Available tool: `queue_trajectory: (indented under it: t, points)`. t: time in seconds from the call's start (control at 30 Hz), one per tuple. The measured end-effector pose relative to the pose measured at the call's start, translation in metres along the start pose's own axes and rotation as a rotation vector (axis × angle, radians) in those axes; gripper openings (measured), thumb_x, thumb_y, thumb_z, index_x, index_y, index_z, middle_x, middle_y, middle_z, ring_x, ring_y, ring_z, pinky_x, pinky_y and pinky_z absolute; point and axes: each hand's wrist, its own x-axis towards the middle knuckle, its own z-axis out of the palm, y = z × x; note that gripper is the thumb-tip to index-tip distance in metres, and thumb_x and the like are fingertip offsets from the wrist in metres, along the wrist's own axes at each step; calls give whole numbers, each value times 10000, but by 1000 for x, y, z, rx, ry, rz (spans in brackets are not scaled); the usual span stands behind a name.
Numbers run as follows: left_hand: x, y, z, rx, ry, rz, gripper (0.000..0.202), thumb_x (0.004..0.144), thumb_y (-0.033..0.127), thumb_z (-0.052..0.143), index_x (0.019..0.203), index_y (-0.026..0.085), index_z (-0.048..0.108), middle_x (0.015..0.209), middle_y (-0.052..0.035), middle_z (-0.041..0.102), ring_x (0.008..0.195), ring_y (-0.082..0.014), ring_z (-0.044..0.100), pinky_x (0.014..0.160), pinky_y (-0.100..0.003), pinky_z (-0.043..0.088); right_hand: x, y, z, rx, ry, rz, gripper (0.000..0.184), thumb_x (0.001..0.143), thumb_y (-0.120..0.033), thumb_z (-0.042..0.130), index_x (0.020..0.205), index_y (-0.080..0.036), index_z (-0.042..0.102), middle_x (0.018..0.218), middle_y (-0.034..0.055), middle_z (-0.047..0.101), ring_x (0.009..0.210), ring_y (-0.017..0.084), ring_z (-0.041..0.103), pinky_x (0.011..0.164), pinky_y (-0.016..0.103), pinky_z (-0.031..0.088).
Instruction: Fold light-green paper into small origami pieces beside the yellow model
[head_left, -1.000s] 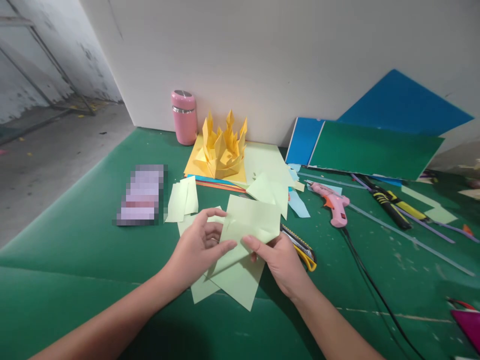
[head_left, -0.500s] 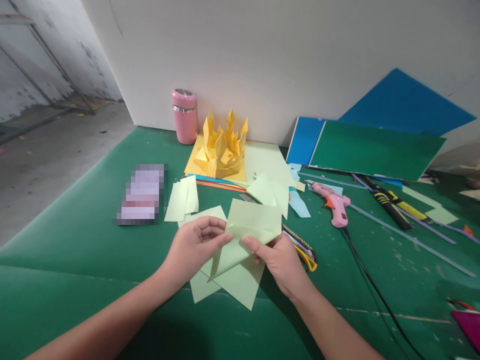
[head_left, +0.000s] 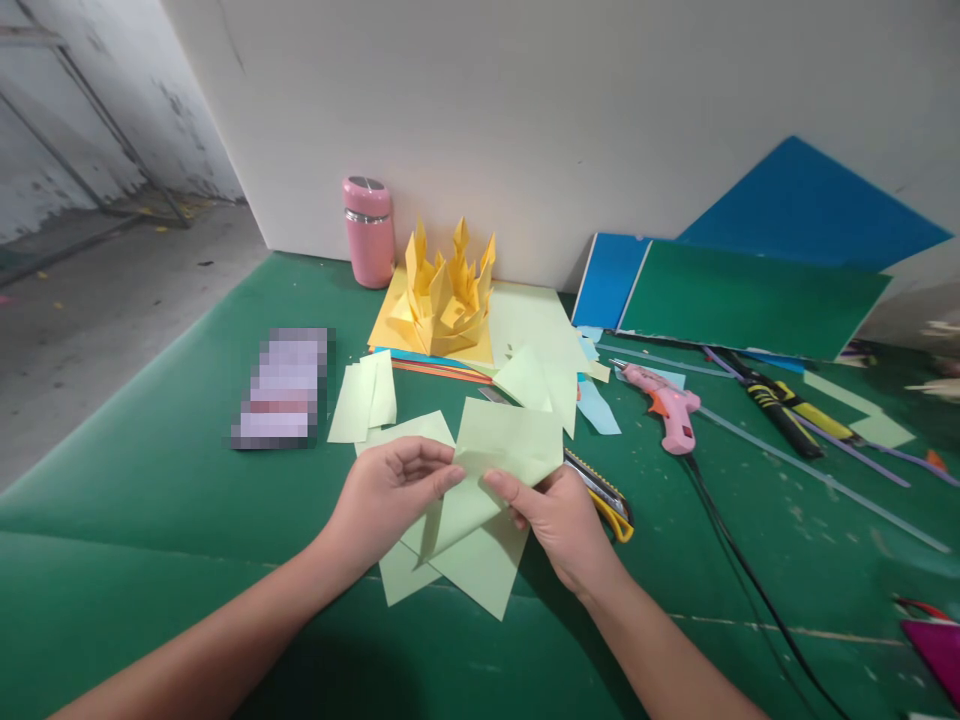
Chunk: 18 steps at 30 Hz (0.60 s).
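Note:
Between both hands is a pale green sheet of paper (head_left: 510,432), raised above the table and partly folded over. My left hand (head_left: 394,492) pinches its left edge between thumb and curled fingers. On the right side, my right hand (head_left: 562,515) grips it with the thumb on top and fingers underneath. More pale green sheets (head_left: 486,580) lie under the hands, overlapping each other. A utility knife (head_left: 611,500) with a yellow edge rests just beyond my right hand, partly covered by it. Smaller green paper pieces (head_left: 361,398) lie to the left.
A yellow folded-paper crown (head_left: 442,315) stands on stacked coloured paper at the back, beside a pink flask (head_left: 370,240). To the right lie a pink glue gun (head_left: 667,400) with a black cord, and pliers (head_left: 784,415). A blurred-out rectangular object (head_left: 283,385) lies left.
Both hands and the held sheet stay almost still; the left fingers shift very slightly. At the far right edge, some blurred pale shapes look different.

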Motion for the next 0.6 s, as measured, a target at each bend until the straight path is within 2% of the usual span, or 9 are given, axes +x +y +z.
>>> queue_trajectory:
  t: [0.1, 0.23, 0.37, 0.5, 0.6]
  points:
    - [1, -1, 0, 15, 8, 14, 198, 585, 348, 770, 661, 190, 679, 667, -4, 723, 632, -154, 669, 623, -273, 574, 0, 0, 0, 0, -12, 0, 389, 572, -477, 789, 763, -149, 701, 561, -8, 593, 442, 74, 348, 408, 219, 306]
    - [1, -1, -1, 33, 6, 18, 203, 578, 352, 778, 646, 188, 679, 698, -12, 720, 657, -163, 657, 646, -289, 562, -1, 1, -1, -10, -7, 6, 375, 577, -480, 790, 702, -142, 683, 519, -21, 549, 436, 69, 336, 410, 218, 296]
    - [1, 2, 0, -2, -10, 19, 213, 599, 328, 769, 707, 189, 650, 706, 2, 685, 672, -152, 645, 665, -294, 556, -1, 0, 0, 2, -7, 13, 382, 575, -480, 793, 711, -145, 670, 490, -37, 511, 436, 70, 339, 414, 217, 291]
    - [2, 1, -1, -20, -1, 133, 178, 650, 260, 719, 686, 195, 558, 657, 36, 605, 633, -118, 602, 620, -255, 532, 0, -2, 2, 27, -3, 5, 422, 548, -495, 801, 723, -152, 631, 474, -51, 489, 426, 70, 343, 405, 214, 294]
    - [5, -2, -5, 111, 20, 205, 85, 697, 233, 648, 640, 194, 599, 653, 17, 622, 647, -129, 600, 624, -255, 518, 1, 0, 2, 57, 8, -27, 474, 533, -552, 788, 673, -186, 521, 460, -72, 463, 394, 64, 353, 375, 196, 271]
